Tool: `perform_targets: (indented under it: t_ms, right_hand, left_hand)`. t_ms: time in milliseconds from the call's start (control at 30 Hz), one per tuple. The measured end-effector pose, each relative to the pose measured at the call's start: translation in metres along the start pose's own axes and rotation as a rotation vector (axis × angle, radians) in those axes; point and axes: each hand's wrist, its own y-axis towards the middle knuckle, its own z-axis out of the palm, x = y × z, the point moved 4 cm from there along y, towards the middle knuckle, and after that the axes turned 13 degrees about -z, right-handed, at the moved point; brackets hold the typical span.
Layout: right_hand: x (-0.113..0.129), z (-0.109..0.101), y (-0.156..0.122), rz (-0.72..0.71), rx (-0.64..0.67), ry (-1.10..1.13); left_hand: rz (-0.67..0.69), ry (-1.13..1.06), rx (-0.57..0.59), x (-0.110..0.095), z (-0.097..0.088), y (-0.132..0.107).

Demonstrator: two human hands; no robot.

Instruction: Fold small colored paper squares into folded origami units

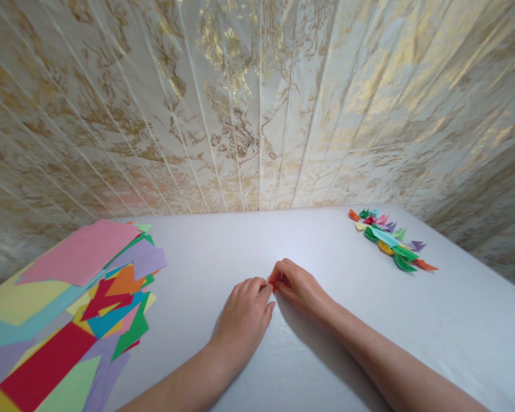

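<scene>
Both my hands rest on the white table (326,240), near its middle. My left hand (244,312) and my right hand (296,286) meet at the fingertips, pinching a small red piece of paper (274,282) between them. Only a sliver of the paper shows; my fingers hide most of it. Both hands have their fingers curled and pressed together around it.
A loose heap of coloured paper sheets and cut scraps (68,303) covers the table's left side. A cluster of several small folded paper pieces (390,240) in many colours lies at the back right. A white and gold patterned wall (257,103) stands behind the table.
</scene>
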Motion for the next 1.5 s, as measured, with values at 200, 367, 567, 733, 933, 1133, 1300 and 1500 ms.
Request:
perform_targets:
  t_ms: [200, 367, 567, 733, 933, 1133, 1300, 1500]
  right_hand:
    - [0.0003, 0.0004, -0.0006, -0.024, 0.025, -0.001]
    - [-0.0031, 0.0013, -0.0015, -0.060, 0.030, 0.002]
    - [-0.0004, -0.0004, -0.0013, -0.056, 0.060, -0.041]
    - [0.0044, -0.0030, -0.0010, -0.047, 0.091, -0.053]
    - [0.0056, -0.0064, -0.0017, -0.016, 0.109, -0.018]
    - [0.0019, -0.0071, -0.0021, -0.040, 0.100, 0.023]
    - [-0.0015, -0.0048, -0.0017, -0.049, 0.091, 0.018]
    - [0.0045, -0.0083, -0.0008, -0.012, 0.115, -0.060]
  left_hand:
    - [0.009, -0.068, 0.001, 0.0057, -0.0016, 0.0049]
    - [0.015, -0.058, -0.003, 0.0055, -0.0020, 0.0049]
    - [0.009, -0.046, -0.003, 0.0052, -0.0017, 0.0038]
    - [0.002, -0.058, -0.017, 0.0073, -0.0009, 0.0049]
    - [0.005, -0.031, -0.029, 0.0065, -0.0023, 0.0055]
    - [0.026, 0.008, -0.047, 0.0007, -0.0054, 0.0032]
    - [0.082, -0.021, -0.019, -0.0014, -0.0016, 0.0014]
    - [0.039, 0.010, -0.031, 0.0005, 0.0026, -0.0009]
